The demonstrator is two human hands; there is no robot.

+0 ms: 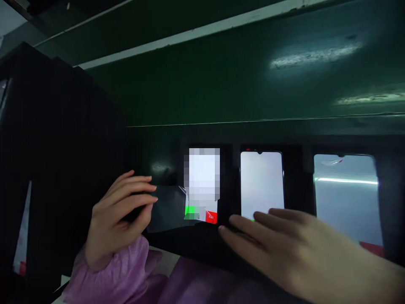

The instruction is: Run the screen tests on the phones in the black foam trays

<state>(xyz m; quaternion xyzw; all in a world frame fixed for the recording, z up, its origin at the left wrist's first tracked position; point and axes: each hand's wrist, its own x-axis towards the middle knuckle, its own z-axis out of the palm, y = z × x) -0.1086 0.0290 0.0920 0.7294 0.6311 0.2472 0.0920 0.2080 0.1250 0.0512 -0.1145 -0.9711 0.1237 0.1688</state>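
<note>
Three lit phones stand side by side in a dark holder: a left phone with green and red buttons at its foot, a middle phone with a plain white screen, and a right phone. My left hand, in a pink sleeve, pinches the edge of a thin clear film that overlaps the left phone's lower corner. My right hand lies flat, fingers stretched out, on the dark ledge just below the middle phone.
A dark panel closes off the left side. Behind the phones rises a dark green wall with a pale strip along its top. A white and red label shows at the far left.
</note>
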